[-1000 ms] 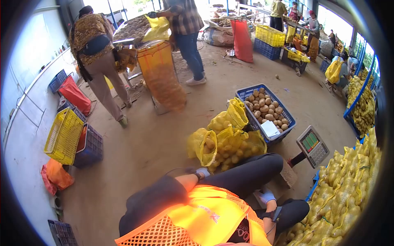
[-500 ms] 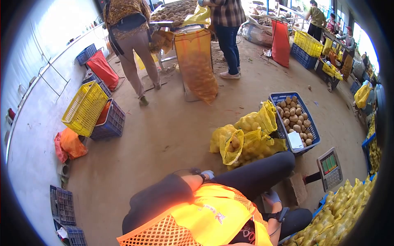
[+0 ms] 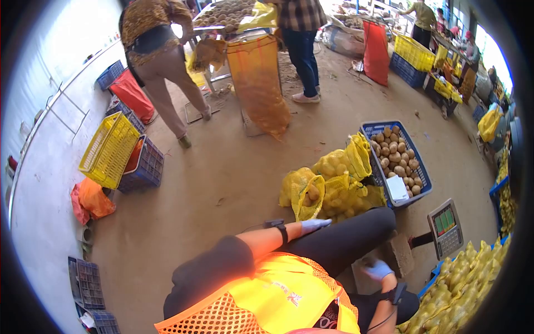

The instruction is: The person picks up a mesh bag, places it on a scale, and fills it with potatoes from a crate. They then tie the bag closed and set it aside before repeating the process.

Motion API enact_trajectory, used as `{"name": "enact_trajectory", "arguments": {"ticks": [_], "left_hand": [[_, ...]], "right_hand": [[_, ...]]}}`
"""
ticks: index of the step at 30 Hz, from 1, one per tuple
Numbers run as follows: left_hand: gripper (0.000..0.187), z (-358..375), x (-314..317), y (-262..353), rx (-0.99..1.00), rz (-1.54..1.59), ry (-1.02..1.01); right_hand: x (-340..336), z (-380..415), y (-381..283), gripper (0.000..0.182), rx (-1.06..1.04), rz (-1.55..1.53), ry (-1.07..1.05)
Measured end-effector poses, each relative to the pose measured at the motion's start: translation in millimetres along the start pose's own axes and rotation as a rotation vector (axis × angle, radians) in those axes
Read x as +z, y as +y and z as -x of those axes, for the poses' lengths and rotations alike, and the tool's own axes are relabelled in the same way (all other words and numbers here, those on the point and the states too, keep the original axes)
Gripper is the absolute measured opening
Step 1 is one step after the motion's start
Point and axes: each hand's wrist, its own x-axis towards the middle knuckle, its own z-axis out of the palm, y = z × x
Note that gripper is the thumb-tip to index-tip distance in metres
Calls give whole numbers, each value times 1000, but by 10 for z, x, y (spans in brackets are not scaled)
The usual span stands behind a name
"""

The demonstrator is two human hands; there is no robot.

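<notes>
My left hand [image 3: 316, 225], in a pale glove, lies with fingers stretched out along my dark-clothed thigh and holds nothing. Just beyond it stands an open yellow mesh bag [image 3: 307, 196] with round brown produce that looks like potatoes. More filled yellow mesh bags [image 3: 332, 162] lean behind it. My right hand [image 3: 378, 270], also gloved, hovers beside my other leg near the brown block-like base [image 3: 399, 253] by the scale. Its fingers are smeared, and I cannot make out whether anything is in them. A scale display with keypad [image 3: 445, 229] rises to the right.
A blue crate of brown produce [image 3: 396, 161] holds a white card [image 3: 397, 188]. Filled yellow mesh bags [image 3: 464, 289] pile up at lower right. Yellow and blue crates [image 3: 111, 150] line the left wall. Two people stand at a produce table [image 3: 225, 16] beside a tall orange mesh sack [image 3: 258, 83].
My left hand has moved right and forward along my thigh, nearer the mesh bags. My right hand has lifted slightly and turned. The person at far left has leaned toward the table.
</notes>
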Motion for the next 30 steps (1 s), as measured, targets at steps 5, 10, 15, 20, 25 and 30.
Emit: {"name": "enact_trajectory", "arguments": {"ticks": [5,10,15,20,25,30], "left_hand": [[61,-46,1076,763,558,-773,315],[70,-105,1877,1083,733,-1379,740],[69,-103,1938,1106,652,-1365,788],[66,77,1975,950,597,-1324,951],[66,176,1975,760,632,-1300,1077],[67,194,2017,766,635,-1315,1035]], "right_hand": [[-563,121,407,47,6,279,274],[-406,135,1425,41,168,255,308],[-290,-252,1949,65,262,196,-653],[-486,-827,1866,61,-137,-149,269],[-227,-1193,2151,51,-60,-210,6],[-59,-1095,2301,52,-74,-137,-138]]}}
